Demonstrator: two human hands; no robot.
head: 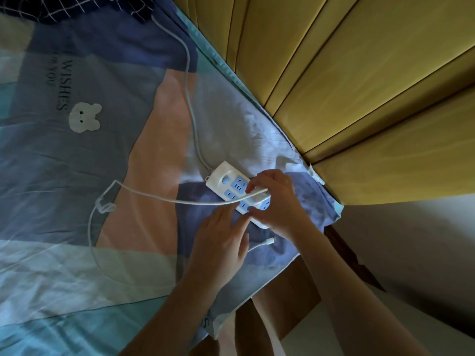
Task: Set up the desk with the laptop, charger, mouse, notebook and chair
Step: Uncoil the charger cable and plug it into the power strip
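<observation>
A white power strip point(226, 179) with blue sockets lies on the bed near the headboard. My right hand point(276, 201) is closed over a white charger plug at the strip's near end, and the plug itself is mostly hidden by my fingers. The charger's thin white cable point(154, 196) runs left from that hand, bends at a small tie, then curves back along the sheet to a loose connector point(268, 241). My left hand point(221, 240) rests flat on the sheet, fingers spread, fingertips touching the strip's near edge.
The patchwork bedsheet point(77, 176) in blue, peach and teal covers the bed. The strip's thick grey cord point(190, 98) runs up toward a dark checked cloth point(77, 9). A yellow padded headboard point(359, 86) stands at the right, with pale floor point(411, 253) below.
</observation>
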